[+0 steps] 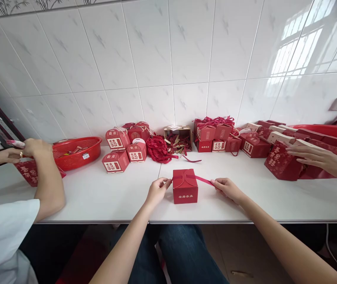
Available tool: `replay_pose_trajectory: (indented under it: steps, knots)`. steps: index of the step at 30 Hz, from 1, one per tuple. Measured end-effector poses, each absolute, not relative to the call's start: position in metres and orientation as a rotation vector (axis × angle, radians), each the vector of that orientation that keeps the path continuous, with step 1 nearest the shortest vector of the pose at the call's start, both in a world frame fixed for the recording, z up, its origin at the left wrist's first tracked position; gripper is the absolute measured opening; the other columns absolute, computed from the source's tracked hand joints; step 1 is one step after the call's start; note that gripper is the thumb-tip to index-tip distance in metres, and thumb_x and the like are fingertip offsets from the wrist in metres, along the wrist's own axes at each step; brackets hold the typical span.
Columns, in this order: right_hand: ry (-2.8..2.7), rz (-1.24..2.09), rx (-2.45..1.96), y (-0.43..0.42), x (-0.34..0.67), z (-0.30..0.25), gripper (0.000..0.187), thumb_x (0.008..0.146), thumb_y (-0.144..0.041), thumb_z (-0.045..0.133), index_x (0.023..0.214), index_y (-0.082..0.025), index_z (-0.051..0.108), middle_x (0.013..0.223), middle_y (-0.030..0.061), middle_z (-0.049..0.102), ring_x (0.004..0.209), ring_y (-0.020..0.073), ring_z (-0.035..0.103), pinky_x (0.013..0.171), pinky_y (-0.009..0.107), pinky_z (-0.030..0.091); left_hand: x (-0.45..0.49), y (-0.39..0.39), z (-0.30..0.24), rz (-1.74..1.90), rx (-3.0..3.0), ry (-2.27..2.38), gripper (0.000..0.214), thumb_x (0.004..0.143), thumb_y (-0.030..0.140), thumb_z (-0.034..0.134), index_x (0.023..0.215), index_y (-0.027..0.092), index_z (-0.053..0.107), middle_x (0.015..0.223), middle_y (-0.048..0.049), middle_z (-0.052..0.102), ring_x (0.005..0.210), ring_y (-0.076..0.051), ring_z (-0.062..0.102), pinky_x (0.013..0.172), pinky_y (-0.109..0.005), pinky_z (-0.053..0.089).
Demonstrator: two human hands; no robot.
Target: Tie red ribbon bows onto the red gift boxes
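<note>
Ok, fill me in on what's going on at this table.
The person's left hand is at the top left edge of a small red box, while the right hand pinches a red ribbon stretched out from its other side. No bow shows on it yet. To the left, a co-worker's hands are at a red carton beside a red basket. At the far right, another person's hand reaches over grouped red cartons.

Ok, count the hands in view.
5: the wearer's left hand and right hand at the ribbon, a co-worker's two hands far left, another person's hand far right. Others may be hidden.
</note>
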State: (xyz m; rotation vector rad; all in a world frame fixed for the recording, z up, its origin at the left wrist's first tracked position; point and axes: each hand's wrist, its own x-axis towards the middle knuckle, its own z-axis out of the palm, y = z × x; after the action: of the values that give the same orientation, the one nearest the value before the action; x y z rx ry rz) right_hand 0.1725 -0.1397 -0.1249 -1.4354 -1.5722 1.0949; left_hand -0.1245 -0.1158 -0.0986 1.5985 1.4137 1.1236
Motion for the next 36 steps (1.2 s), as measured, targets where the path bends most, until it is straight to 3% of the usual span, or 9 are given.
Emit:
replay_pose_trajectory:
  steps: [8, 15, 27, 30, 33, 36]
  knots:
    - [-1.690, 1.078, -1.397, -0.135, 0.174, -0.120, 0.061, 0.075, -0.075, 0.048, 0.053, -0.021, 0.031, 0.047, -0.0079, 0.025, 0.046, 0.0075, 0.020, 0.047, 0.026, 0.016, -0.138, -0.114, -0.101, 1.103, 1.781, 1.474, 0.043, 0.073, 0.059, 0.060, 0.090, 0.019, 0.064, 0.052, 0.0081, 0.033, 0.054, -0.014, 0.036, 0.056, -0.024, 0.027]
    - [-1.688, 1.090, -1.427, -0.128, 0.176, -0.126, 0.059, 0.079, -0.074, 0.044, 0.056, -0.022, 0.029, 0.049, -0.0085, 0.020, 0.045, 0.0071, 0.017, 0.044, 0.025, 0.014, -0.134, -0.112, -0.104, 1.057, 1.781, 1.480, 0.044, 0.075, 0.061, 0.057, 0.084, 0.018, 0.064, 0.052, 0.0082, 0.030, 0.052, -0.014, 0.035, 0.054, -0.024, 0.027]
    - [-1.693, 1.097, -1.497, -0.116, 0.177, -0.129, 0.056, 0.083, -0.069, 0.043, 0.058, -0.021, 0.029, 0.055, -0.0061, 0.026, 0.051, 0.0093, 0.020, 0.050, 0.027, 0.018, -0.141, -0.108, -0.116, 1.023, 1.725, 1.577, 0.037, 0.077, 0.057, 0.058, 0.087, 0.022, 0.059, 0.057, 0.0076, 0.031, 0.055, -0.014, 0.038, 0.055, -0.024, 0.031]
    - [-1.642, 1.105, -1.567, -0.119, 0.178, -0.126, 0.055, 0.083, -0.068, 0.043, 0.058, -0.021, 0.034, 0.055, -0.0041, 0.035, 0.052, 0.0107, 0.027, 0.051, 0.027, 0.024, -0.150, -0.105, -0.120, 1.124, 1.633, 1.575, 0.036, 0.077, 0.055, 0.059, 0.093, 0.023, 0.057, 0.066, 0.0047, 0.043, 0.061, -0.016, 0.048, 0.060, -0.025, 0.039]
    - [-1.444, 0.878, -1.651, -0.133, 0.180, -0.120, 0.048, 0.081, -0.069, 0.046, 0.071, -0.022, 0.049, 0.071, 0.0016, 0.052, 0.063, 0.0159, 0.043, 0.057, 0.028, 0.034, -0.160, -0.111, -0.123, 1.326, 1.525, 1.630, 0.037, 0.073, 0.052, 0.063, 0.095, 0.022, 0.056, 0.092, -0.0041, 0.056, 0.085, -0.022, 0.058, 0.072, -0.029, 0.045]
    - [-1.288, 0.845, -1.651, -0.155, 0.173, -0.116, 0.051, 0.080, -0.072, 0.045, 0.069, -0.022, 0.051, 0.063, 0.0004, 0.047, 0.058, 0.0152, 0.041, 0.054, 0.028, 0.032, -0.159, -0.132, -0.122, 1.268, 1.531, 1.729, 0.032, 0.075, 0.054, 0.060, 0.084, 0.023, 0.060, 0.079, -0.0034, 0.057, 0.077, -0.023, 0.057, 0.066, -0.028, 0.044]
